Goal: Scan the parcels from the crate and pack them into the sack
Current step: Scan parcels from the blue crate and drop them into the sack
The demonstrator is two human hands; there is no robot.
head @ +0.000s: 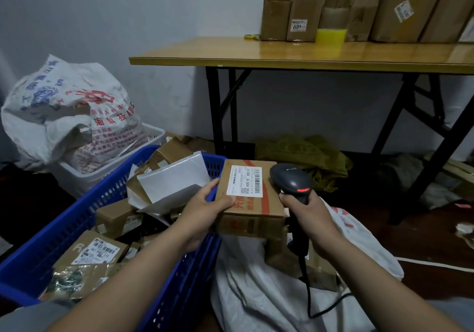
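Crate (pixel 77 216) at eight o'clock holds parcels (pixel 95 252); sack (pixel 256 295) at six holds boxes (pixel 319 271). The left hand (pixel 205 208) grip clamps a carton (pixel 252 207), right hand (pixel 309 215) grip the scanner (pixel 292 178).

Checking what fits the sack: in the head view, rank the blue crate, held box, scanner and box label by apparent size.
1. blue crate
2. box
3. scanner and label: too close to rank, since the right hand covers the scanner's grip.
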